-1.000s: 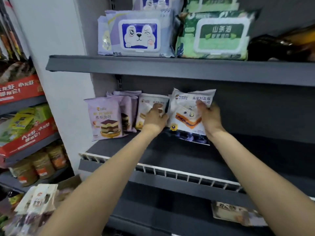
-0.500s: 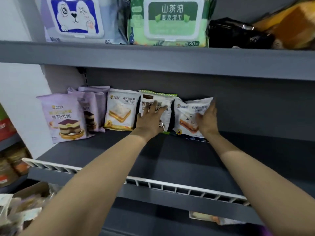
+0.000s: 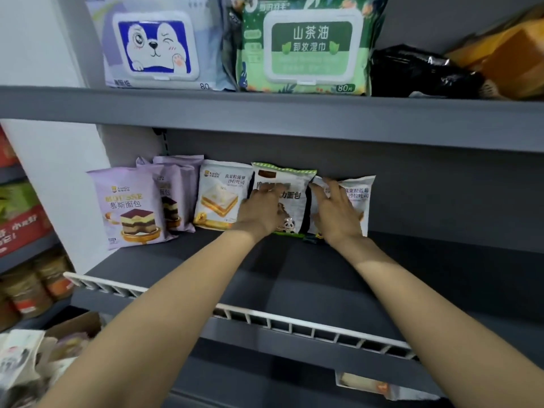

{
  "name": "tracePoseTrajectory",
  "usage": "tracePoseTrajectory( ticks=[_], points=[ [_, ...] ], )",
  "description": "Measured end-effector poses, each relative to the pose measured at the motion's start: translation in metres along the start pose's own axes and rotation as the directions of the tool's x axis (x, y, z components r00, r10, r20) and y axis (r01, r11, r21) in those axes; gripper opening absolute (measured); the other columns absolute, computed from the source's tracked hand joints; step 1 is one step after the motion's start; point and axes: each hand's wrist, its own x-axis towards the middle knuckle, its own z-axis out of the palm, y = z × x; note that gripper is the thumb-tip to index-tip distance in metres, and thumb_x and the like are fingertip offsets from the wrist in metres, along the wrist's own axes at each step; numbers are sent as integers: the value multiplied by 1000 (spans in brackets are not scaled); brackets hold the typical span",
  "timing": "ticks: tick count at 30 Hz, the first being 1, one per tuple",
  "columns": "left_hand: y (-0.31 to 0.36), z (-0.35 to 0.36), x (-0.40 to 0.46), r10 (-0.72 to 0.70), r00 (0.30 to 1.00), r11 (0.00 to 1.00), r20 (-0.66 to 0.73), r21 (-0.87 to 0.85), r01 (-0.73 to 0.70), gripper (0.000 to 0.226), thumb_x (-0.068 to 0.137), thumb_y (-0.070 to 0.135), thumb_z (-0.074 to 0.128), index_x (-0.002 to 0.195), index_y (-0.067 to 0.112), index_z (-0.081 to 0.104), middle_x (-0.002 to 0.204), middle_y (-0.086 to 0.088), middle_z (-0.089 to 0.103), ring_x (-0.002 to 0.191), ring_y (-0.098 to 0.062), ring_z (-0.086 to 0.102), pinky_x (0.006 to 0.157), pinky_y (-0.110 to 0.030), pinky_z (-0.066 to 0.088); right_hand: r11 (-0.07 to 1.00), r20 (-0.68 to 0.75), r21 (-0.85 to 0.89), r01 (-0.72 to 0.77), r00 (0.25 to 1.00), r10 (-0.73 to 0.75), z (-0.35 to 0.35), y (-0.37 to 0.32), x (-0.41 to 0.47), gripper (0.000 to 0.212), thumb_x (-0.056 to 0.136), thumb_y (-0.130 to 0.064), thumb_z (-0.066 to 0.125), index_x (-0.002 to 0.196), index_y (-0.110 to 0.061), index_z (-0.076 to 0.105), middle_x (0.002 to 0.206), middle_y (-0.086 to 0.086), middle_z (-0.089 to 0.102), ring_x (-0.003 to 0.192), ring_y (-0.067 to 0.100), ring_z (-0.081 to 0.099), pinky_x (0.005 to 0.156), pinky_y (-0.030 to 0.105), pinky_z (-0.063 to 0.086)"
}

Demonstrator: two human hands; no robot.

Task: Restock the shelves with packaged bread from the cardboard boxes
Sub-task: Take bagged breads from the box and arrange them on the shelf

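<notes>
Now both hands [image 3: 297,209] press flat on upright bread packs [image 3: 295,198].

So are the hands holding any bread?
No real grip: left hand presses flat on the green-topped white bread packet's front, right hand on the white blueberry-sandwich packet.

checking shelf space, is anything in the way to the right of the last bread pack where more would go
Nothing visible. Right of the white bread pack under the right hand, the dark shelf shows bare to the picture's edge.

Dark grey metal shelving [image 3: 265,119] stood against a white wall [image 3: 38,54]; a white wire rail [image 3: 294,316] edged the shelf below the fingers.
</notes>
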Motion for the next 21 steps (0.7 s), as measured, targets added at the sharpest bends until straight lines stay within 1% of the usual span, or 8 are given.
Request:
tracePoseTrajectory(
  ticks=[3, 6, 9, 11, 13, 15, 17, 21],
  points=[
    [-15, -23, -20, -51, 994, 998, -95, 40, 55, 45, 92, 29, 52, 136, 21, 42, 130, -13, 53, 118, -33, 52, 92, -40, 46, 981, -11, 159, 115, 993, -114, -12, -41, -5, 49, 91, -11, 52, 139, -17, 40, 143, 8, 34, 133, 26, 34, 103, 42, 40],
    [-48, -47, -49, -165, 974, 984, -154, 38, 172, 32, 92, 27, 50, 122, 19, 53, 121, -10, 62, 112, -32, 57, 83, -36, 47, 945, 54, 289, 153, 983, -176, -18, -100, -10, 35, 91, -13, 49, 125, -19, 55, 129, 10, 53, 119, 30, 51, 94, 40, 46],
    [-92, -74, -97, -254, 936, 965, -243, 1, 263, 23, 89, 26, 52, 107, 17, 61, 106, -12, 67, 101, -35, 61, 76, -37, 48, 903, 107, 369, 220, 955, -276, -9, -166, -23, 27, 91, -17, 47, 113, -21, 62, 120, 8, 62, 111, 29, 57, 89, 38, 49],
    [-124, -92, -135, -321, 905, 943, -280, -5, 333, 22, 90, 28, 51, 104, 16, 63, 103, -13, 67, 100, -35, 61, 75, -37, 47, 848, 95, 442, 292, 925, -368, 1, -211, -40, 25, 91, -16, 48, 110, -18, 65, 114, 9, 66, 106, 29, 59, 87, 38, 50],
    [-157, -109, -176, -395, 862, 911, -317, -18, 411, 24, 91, 30, 49, 104, 17, 64, 102, -10, 68, 100, -33, 61, 74, -36, 47, 805, 92, 486, 341, 896, -435, 14, -257, -60, 25, 92, -15, 49, 109, -17, 66, 111, 8, 67, 104, 28, 60, 84, 36, 50],
    [-193, -122, -222, -481, 803, 861, -351, -19, 508, 22, 90, 28, 48, 101, 17, 64, 99, -7, 69, 96, -32, 61, 69, -34, 45, 765, 139, 528, 369, 851, -506, 31, -306, -83, 26, 92, -14, 47, 109, -16, 66, 108, 7, 68, 100, 25, 62, 82, 35, 50],
    [-228, -131, -274, -579, 737, 790, -348, -16, 613, 21, 89, 25, 47, 96, 14, 64, 90, -7, 66, 87, -31, 61, 63, -32, 42, 727, 210, 572, 380, 789, -578, 53, -356, -112, 25, 92, -15, 46, 106, -18, 66, 104, 6, 69, 96, 24, 62, 82, 38, 52],
    [-294, -134, -386, -729, 610, 644, -309, -9, 765, 21, 89, 25, 47, 87, 11, 62, 80, -7, 65, 79, -29, 61, 60, -34, 47, 642, 302, 659, 393, 644, -703, 106, -450, -187, 22, 92, -16, 48, 104, -18, 67, 106, 4, 69, 95, 23, 62, 82, 42, 52]
  ],
)
